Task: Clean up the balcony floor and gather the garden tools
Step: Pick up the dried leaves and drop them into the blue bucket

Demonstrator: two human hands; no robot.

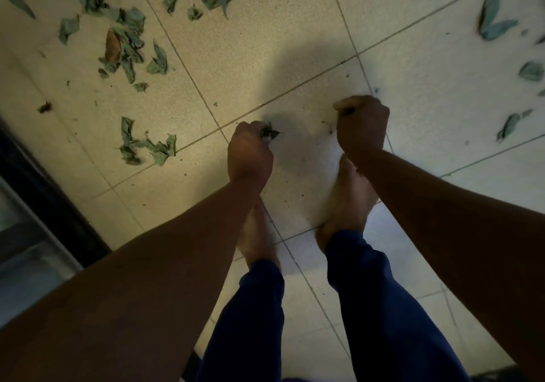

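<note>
Pale speckled floor tiles (289, 21) fill the head view, crossed by thin grout lines running on a slant, with a dark door frame (44, 192) along the left edge. The person stands barefoot in blue trousers (250, 316), both arms reaching down and forward.

The left hand (249, 153) is curled into a fist, and a few crumpled bits of green leaf (269, 133) stick out past its fingers, so it grips scraps it has gathered. The right hand (361, 123) is also curled tight, with something small and dark showing at the thumb side; what that is cannot be told, though it looks like more leaf scraps.

What is left to pick up lies ahead and to both sides. The big scatter of leaves (124, 30) sits well to the upper left, forward of the left hand, spread in a loose band running from the top edge down toward the door frame. A smaller clump (150, 148) lies level with the left hand and off to its left, nearer than anything else. A thinner scatter of leaves (495, 12) lies far to the right, beyond the right hand. No garden tools show.

Judging by this, the left hand is better placed for the near clump, reaching sideways rather than forward, though both fists already look full.
</note>
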